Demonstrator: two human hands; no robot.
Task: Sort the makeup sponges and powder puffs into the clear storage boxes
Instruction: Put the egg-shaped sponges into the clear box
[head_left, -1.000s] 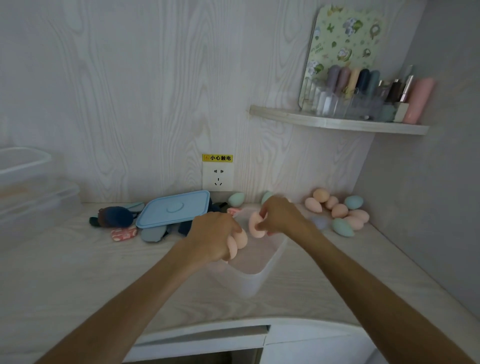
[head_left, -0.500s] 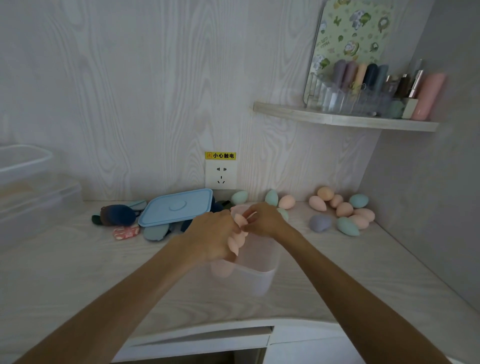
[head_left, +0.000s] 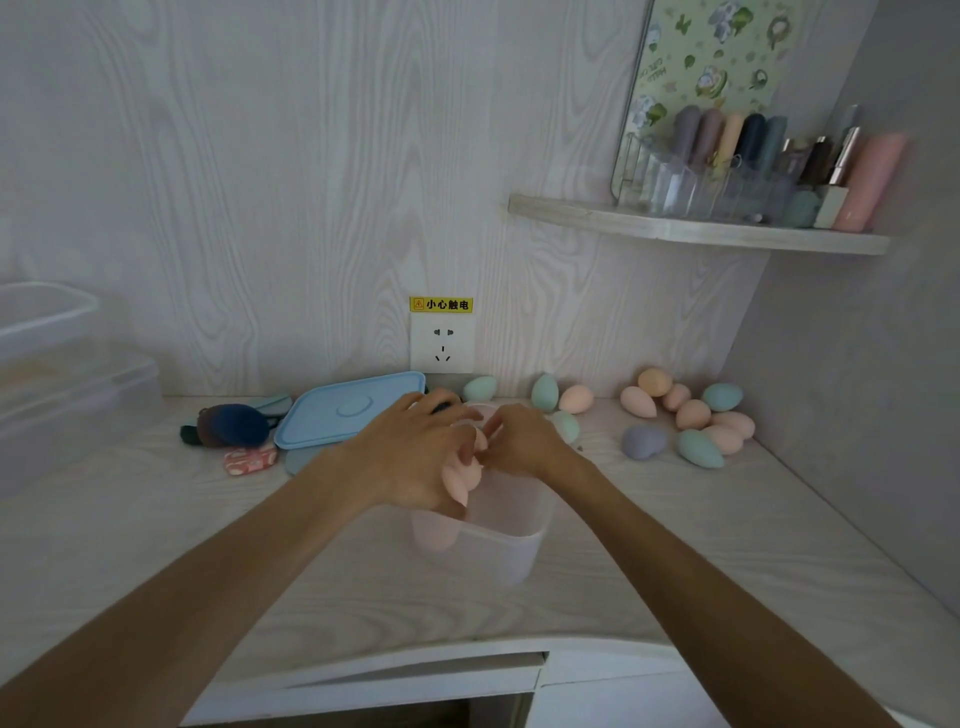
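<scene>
A clear storage box (head_left: 506, 548) stands mid-counter with a pink sponge (head_left: 434, 535) lying inside at its left. My left hand (head_left: 410, 457) hovers over the box rim, holding several pink sponges (head_left: 462, 475). My right hand (head_left: 524, 441) meets it from the right, fingertips pinching one of those sponges. Loose pink, teal and lilac sponges (head_left: 691, 415) lie in the right corner, with more by the wall (head_left: 558, 397). Dark powder puffs (head_left: 234, 426) sit at the left.
A blue lid (head_left: 343, 410) rests on puffs behind my left hand. Stacked clear boxes (head_left: 67, 374) stand at the far left. A corner shelf (head_left: 696, 231) with cosmetics hangs above right. A wall socket (head_left: 441, 345) is behind the box.
My hands came together above the box, and one pink sponge now lies inside it. The view shifted slightly downward and left.
</scene>
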